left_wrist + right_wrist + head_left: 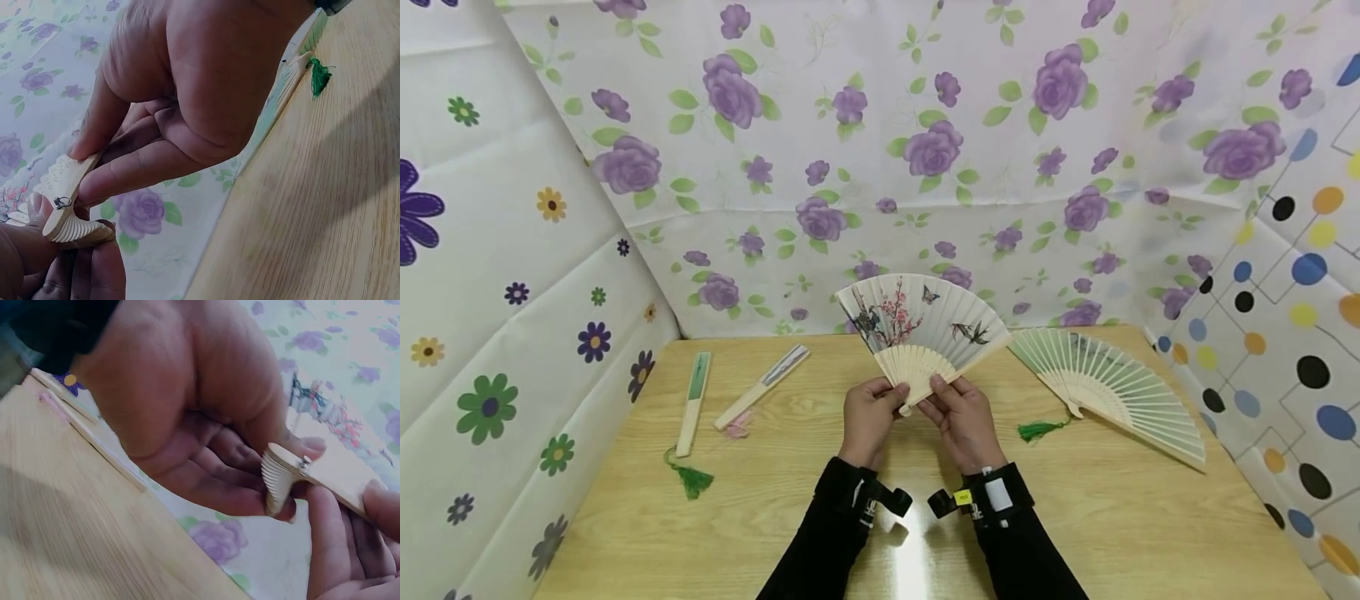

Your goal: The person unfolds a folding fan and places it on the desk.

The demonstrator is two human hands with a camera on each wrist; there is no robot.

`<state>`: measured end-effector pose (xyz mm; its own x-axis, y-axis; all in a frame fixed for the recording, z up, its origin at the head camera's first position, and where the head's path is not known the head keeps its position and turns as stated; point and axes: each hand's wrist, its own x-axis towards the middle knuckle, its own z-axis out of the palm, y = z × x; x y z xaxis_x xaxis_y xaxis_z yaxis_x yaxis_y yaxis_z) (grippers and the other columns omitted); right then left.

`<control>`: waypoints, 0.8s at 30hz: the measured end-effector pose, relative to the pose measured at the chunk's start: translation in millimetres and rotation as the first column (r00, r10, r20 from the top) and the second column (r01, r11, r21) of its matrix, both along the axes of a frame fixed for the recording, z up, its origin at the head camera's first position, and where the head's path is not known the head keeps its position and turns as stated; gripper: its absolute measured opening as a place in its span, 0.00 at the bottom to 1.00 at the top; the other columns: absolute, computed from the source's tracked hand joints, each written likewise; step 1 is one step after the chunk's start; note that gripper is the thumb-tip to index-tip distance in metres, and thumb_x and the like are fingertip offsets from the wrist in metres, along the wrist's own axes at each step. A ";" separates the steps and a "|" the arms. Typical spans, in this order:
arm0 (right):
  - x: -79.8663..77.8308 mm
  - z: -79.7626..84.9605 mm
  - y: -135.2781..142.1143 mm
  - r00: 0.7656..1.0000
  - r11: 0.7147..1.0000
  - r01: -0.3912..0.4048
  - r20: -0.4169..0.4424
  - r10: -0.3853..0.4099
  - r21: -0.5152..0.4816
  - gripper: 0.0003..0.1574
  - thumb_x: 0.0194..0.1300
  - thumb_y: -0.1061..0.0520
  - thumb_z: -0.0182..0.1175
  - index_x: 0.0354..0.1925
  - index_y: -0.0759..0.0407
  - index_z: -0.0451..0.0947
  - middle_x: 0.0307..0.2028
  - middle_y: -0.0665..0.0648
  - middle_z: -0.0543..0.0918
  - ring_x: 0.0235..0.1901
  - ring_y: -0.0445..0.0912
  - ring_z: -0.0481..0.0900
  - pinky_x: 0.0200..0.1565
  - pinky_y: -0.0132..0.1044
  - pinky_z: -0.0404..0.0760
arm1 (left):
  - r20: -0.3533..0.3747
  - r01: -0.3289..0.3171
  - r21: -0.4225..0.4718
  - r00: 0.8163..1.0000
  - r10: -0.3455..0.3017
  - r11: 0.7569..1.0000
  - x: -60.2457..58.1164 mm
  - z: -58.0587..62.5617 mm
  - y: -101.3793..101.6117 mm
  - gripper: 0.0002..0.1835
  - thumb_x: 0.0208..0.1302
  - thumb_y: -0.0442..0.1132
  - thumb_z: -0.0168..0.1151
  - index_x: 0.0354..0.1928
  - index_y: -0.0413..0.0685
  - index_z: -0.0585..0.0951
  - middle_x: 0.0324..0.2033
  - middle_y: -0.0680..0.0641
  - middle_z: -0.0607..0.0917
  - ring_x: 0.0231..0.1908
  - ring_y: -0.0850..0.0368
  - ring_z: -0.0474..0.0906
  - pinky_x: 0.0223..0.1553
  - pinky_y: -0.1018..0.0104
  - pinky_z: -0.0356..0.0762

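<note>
An unfolded white folding fan [934, 321] with pink blossoms, birds and a butterfly is held up above the table in the head view. My left hand [868, 419] grips its pale wooden ribs near the pivot, thumb on the face. On the other side, my right hand [966, 421] pinches the outer rib between thumb and fingers. In the left wrist view, the ribs [78, 228] fan out below a small metal pivot. The right wrist view also shows the pivot end [304, 465], with the left thumb beside it.
To the right lies a spread green fan [1120, 392] with a green tassel [1041, 430]. Two folded fans lie left: one green [693, 404] with a green tassel [691, 481], one greyish-white [763, 386] with a pink tassel [737, 425]. Patterned cloths surround the wooden table [1112, 525].
</note>
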<state>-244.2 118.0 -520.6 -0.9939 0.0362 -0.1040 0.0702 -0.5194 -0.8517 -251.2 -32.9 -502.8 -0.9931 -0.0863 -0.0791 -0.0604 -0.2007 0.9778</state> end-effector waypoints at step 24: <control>1.9 -0.5 -1.0 0.999 0.998 0.014 -0.030 -0.016 -0.066 0.15 0.90 0.62 0.58 0.61 0.56 0.89 0.46 0.52 0.96 0.46 0.41 0.96 0.56 0.34 0.95 | 0.000 0.020 -0.009 1.000 -0.020 1.000 0.2 4.4 -5.8 0.09 0.78 0.28 0.71 0.49 0.23 0.90 0.29 0.54 0.89 0.31 0.66 0.85 0.32 0.76 0.86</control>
